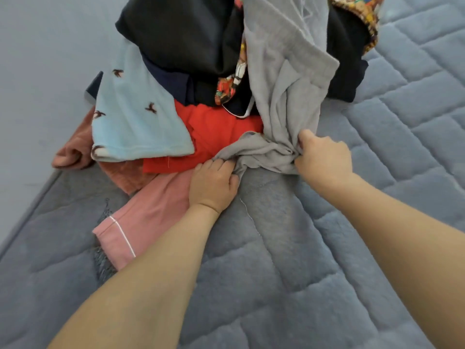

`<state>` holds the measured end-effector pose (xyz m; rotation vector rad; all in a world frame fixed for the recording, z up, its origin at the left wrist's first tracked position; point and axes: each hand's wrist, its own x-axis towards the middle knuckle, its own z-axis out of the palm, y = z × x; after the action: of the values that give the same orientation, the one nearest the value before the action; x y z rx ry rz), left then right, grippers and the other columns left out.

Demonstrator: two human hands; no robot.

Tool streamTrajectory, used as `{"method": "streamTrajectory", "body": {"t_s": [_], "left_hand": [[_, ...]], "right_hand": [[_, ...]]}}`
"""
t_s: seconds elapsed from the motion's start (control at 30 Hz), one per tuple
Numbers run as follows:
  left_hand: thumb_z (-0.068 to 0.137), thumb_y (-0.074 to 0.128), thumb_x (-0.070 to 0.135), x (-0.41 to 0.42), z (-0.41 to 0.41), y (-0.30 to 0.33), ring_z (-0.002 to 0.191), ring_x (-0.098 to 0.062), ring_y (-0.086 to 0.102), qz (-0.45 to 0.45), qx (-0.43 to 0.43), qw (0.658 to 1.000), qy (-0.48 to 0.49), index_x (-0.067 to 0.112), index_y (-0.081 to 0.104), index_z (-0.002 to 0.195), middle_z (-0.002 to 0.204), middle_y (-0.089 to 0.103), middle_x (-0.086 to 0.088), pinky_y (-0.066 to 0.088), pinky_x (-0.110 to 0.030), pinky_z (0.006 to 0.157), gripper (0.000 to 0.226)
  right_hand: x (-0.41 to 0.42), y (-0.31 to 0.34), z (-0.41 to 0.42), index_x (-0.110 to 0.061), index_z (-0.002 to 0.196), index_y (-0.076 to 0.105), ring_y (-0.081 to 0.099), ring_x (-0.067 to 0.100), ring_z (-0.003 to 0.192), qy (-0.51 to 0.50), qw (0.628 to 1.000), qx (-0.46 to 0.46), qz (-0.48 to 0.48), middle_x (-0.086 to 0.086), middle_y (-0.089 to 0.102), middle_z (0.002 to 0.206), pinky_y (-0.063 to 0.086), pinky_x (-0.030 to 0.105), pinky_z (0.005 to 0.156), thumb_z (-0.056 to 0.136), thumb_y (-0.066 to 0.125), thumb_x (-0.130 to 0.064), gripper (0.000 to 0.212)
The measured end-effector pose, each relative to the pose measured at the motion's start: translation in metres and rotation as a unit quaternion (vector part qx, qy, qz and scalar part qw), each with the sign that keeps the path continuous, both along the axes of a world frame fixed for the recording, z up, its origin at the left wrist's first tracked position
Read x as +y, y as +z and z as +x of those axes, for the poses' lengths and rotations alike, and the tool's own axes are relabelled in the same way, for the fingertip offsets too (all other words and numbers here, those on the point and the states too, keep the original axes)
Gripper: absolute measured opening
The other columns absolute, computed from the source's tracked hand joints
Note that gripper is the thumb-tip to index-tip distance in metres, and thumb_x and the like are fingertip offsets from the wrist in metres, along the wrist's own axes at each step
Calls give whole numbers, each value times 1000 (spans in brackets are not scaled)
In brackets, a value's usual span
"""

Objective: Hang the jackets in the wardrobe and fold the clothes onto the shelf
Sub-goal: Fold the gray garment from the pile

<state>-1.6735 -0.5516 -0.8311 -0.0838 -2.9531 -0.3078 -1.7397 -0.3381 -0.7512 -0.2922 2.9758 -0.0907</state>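
Observation:
A heap of clothes lies on a grey quilted mattress [276, 260]. A grey garment [284, 79] drapes down the heap's right side. My left hand [214, 185] grips its bunched lower edge near the middle. My right hand [324, 157] grips the same grey cloth a little to the right. Beneath and left of it lie a red garment [221, 132], a light blue top with small bird prints [133, 122], a pink piece with white piping [148, 215] and a rust-coloured towel-like cloth [75, 152]. Black clothing [181, 34] tops the heap.
A colourful patterned fabric [362, 16] shows at the top right, and again between the dark clothes [229, 86]. The mattress's left edge [27, 220] runs diagonally beside a pale grey wall or floor [37, 71]. No wardrobe or shelf is in view.

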Motion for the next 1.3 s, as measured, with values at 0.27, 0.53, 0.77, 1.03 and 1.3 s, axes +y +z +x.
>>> {"method": "streamTrajectory", "body": {"t_s": [0.27, 0.53, 0.77, 1.03, 1.3], "left_hand": [[77, 39, 37, 12, 162, 59, 81, -35, 66, 16, -224, 974, -2, 17, 69, 81, 86, 71, -8, 43, -34, 60, 37], [87, 48, 33, -63, 300, 127, 122, -19, 53, -313, -529, 789, 10, 29, 56, 127, 129, 59, 6, 39, -32, 97, 41], [90, 48, 39, 6, 284, 138, 103, -32, 59, 50, -383, 920, 73, 17, 52, 100, 105, 60, -5, 45, -38, 80, 25], [68, 73, 64, 101, 351, 86, 141, -40, 24, -109, -384, 917, 3, 16, 5, 156, 158, 13, -24, 19, -70, 109, 121], [76, 47, 31, 56, 340, 106, 84, -28, 53, 31, -121, 989, -73, 21, 57, 77, 103, 58, -5, 46, -38, 67, 14]], "right_hand": [[30, 21, 183, -17, 110, 51, 58, 30, 104, -81, 936, -336, 60, 7, 59, 118, 45, 35, 80, 92, 51, -28, 21], [-24, 67, 359, -11, 99, 62, 58, 20, 63, 19, 722, -689, -58, 8, 65, 83, 48, 30, 67, 96, 48, -31, 24], [38, 45, 317, -12, 127, 49, 49, 38, 110, -100, 966, -196, -134, 15, 47, 126, 45, 45, 90, 87, 49, -13, 40], [34, 27, 257, -32, 157, 7, 5, 32, 151, 258, 964, -55, 16, 8, 2, 165, 7, 50, 119, 89, 52, -12, 83], [7, 37, 242, -32, 150, 27, -17, 28, 150, 369, 905, -120, 174, 1, -8, 164, -11, 52, 119, 95, 50, -26, 60]]}}
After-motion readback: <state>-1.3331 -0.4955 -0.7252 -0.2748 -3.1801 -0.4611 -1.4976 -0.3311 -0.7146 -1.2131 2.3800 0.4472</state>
